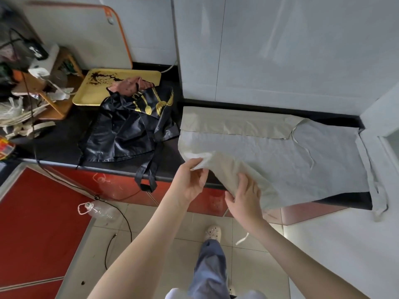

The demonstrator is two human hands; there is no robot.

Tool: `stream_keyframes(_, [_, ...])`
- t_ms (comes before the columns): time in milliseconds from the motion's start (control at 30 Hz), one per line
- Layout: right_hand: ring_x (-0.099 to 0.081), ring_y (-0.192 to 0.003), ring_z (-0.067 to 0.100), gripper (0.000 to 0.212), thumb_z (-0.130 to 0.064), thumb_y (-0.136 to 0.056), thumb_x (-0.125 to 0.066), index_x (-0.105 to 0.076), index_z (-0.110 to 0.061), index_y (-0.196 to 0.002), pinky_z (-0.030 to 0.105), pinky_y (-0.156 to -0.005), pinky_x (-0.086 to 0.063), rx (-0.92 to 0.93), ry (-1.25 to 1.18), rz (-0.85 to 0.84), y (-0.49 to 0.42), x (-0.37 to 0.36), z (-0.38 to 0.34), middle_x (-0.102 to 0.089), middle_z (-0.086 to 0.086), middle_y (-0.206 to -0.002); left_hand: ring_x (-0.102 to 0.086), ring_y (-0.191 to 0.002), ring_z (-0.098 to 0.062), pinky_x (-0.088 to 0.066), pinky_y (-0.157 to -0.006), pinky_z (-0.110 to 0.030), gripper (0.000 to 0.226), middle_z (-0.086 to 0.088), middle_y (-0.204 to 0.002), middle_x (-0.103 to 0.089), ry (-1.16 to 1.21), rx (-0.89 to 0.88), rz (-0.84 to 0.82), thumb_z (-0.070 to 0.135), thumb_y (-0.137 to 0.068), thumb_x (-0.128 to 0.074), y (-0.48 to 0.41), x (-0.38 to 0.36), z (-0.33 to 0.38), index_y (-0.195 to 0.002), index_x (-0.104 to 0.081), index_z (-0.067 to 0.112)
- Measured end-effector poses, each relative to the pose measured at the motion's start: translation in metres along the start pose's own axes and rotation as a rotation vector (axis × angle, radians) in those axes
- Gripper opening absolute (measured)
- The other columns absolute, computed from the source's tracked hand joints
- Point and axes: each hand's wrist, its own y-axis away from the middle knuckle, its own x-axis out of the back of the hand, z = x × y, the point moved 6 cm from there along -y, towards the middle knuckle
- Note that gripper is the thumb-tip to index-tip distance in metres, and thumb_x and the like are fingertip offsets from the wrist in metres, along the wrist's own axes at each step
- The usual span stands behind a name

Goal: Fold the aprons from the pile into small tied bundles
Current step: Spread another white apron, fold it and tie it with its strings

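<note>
Head view, writing: no readable words. The black apron (pixel 127 126) carries a gold spoon-and-fork print, and any lettering beside it is lost in the folds.
Head view, white apron (pixel 269 152): pale, creased cloth spread flat along the right part of the black counter (pixel 60 143). Its far edge is turned over in a long strip, and its near-left corner is lifted off the counter edge.
Ties (pixel 377 190): thin white straps. One loops across the cloth on the right and the others hang over the counter's front edge.
Left hand (pixel 190 180): thumb and fingertips pinch the lifted corner of the white apron, palm turned toward the camera.
Right hand (pixel 244 195): just beside the left, back of the hand up. The fingers curl over the raised fold of the same apron and the thumb is tucked below it.
Black apron, place: shiny and crumpled in a heap on the counter, left of the white one, with its straps dangling over the front edge.
Pink cloth (pixel 127 86): bunched on top of the heap's far side.
Tray (pixel 95 91): yellow with a dark splashed pattern, behind the heap and partly under it.
Cabinet doors (pixel 121 186): red, under the counter.
Bottle (pixel 101 210): clear plastic, lying on the tiled floor.
</note>
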Motion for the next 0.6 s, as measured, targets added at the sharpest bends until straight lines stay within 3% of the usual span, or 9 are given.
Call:
stream_keyframes(67, [-0.058, -0.077, 0.029, 0.039, -0.021, -0.074, -0.077, -0.051, -0.004, -0.099, 0.037, -0.066, -0.052, -0.065, 0.012, -0.035, -0.003, 0.007, 0.001, -0.056, 0.01, -0.084, -0.067, -0.072, -0.014, -0.058, -0.059, -0.019, 0.019, -0.008, -0.091, -0.067, 0.036, -0.005, -0.016, 0.0, -0.09, -0.051, 0.005, -0.005, -0.002, -0.107, -0.06, 0.003])
stream_keyframes(100, [-0.055, -0.072, 0.025, 0.025, -0.025, -0.083, -0.069, -0.051, -0.007, -0.089, 0.032, -0.062, -0.049, -0.146, -0.041, -0.131, -0.003, 0.006, 0.004, -0.053, 0.005, -0.076, -0.067, -0.075, -0.015, -0.058, -0.06, -0.02, 0.022, -0.009, -0.093, -0.067, 0.047, -0.02, -0.013, -0.001, -0.09, -0.05, 0.007, -0.007, -0.001, -0.111, -0.06, 0.003])
stream_keyframes(200, [-0.052, -0.054, 0.017, 0.043, -0.044, -0.095, -0.054, -0.05, -0.01, -0.068, 0.025, -0.051, -0.039, -0.716, -0.405, -0.599, 0.018, -0.015, 0.031, -0.052, 0.002, -0.06, -0.069, -0.07, -0.017, -0.059, -0.064, -0.022, 0.026, -0.011, -0.086, -0.069, 0.082, -0.075, 0.023, -0.005, -0.091, -0.047, 0.012, -0.011, 0.002, -0.114, -0.058, 0.0])
stream_keyframes(300, [-0.064, -0.064, 0.025, 0.07, -0.064, -0.092, -0.041, -0.064, 0.002, -0.082, 0.03, -0.06, -0.051, -1.183, -0.861, -0.931, 0.052, -0.029, 0.04, -0.068, 0.016, -0.075, -0.069, -0.057, -0.019, -0.058, -0.056, -0.022, 0.029, -0.013, -0.072, -0.071, 0.09, -0.091, 0.114, -0.012, -0.09, -0.041, 0.017, -0.013, -0.001, -0.113, -0.056, -0.003])
stream_keyframes(367, [-0.067, -0.081, 0.031, 0.063, -0.053, -0.098, -0.04, -0.06, 0.006, -0.106, 0.038, -0.07, -0.055, -1.342, -1.299, -0.762, 0.052, -0.032, 0.044, -0.068, 0.023, -0.097, -0.069, -0.056, -0.021, -0.056, -0.05, -0.022, 0.032, -0.015, -0.071, -0.071, 0.093, -0.092, 0.137, -0.015, -0.089, -0.039, 0.021, -0.015, -0.002, -0.114, -0.055, -0.003])
stream_keyframes(467, [-0.061, -0.103, 0.034, 0.029, -0.018, -0.101, -0.042, -0.05, 0.004, -0.119, 0.041, -0.093, -0.05, -1.461, -1.959, -0.075, 0.037, -0.025, 0.059, -0.059, 0.024, -0.118, -0.07, -0.057, -0.023, -0.056, -0.049, -0.022, 0.039, -0.017, -0.084, -0.072, 0.139, -0.104, 0.151, -0.017, -0.087, -0.037, 0.025, -0.014, 0.0, -0.119, -0.056, -0.004])
stream_keyframes(533, [-0.06, -0.11, 0.03, 0.027, -0.012, -0.098, -0.045, -0.054, 0.0, -0.12, 0.039, -0.095, -0.049, -1.43, -2.133, 0.223, 0.031, -0.018, 0.07, -0.059, 0.018, -0.125, -0.067, -0.05, -0.02, -0.054, -0.047, -0.021, 0.044, -0.018, -0.105, -0.068, 0.15, -0.113, 0.184, -0.017, -0.086, -0.035, 0.026, -0.009, 0.002, -0.124, -0.054, -0.005])
stream_keyframes(600, [-0.064, -0.11, 0.024, 0.031, -0.018, -0.095, -0.052, -0.059, -0.011, -0.125, 0.037, -0.089, -0.053, -1.384, -2.173, 0.389, 0.028, -0.012, 0.081, -0.066, 0.009, -0.122, -0.061, -0.04, -0.016, -0.052, -0.044, -0.02, 0.047, -0.018, -0.107, -0.065, 0.137, -0.121, 0.226, -0.017, -0.086, -0.033, 0.026, -0.002, 0.006, -0.128, -0.051, -0.005])
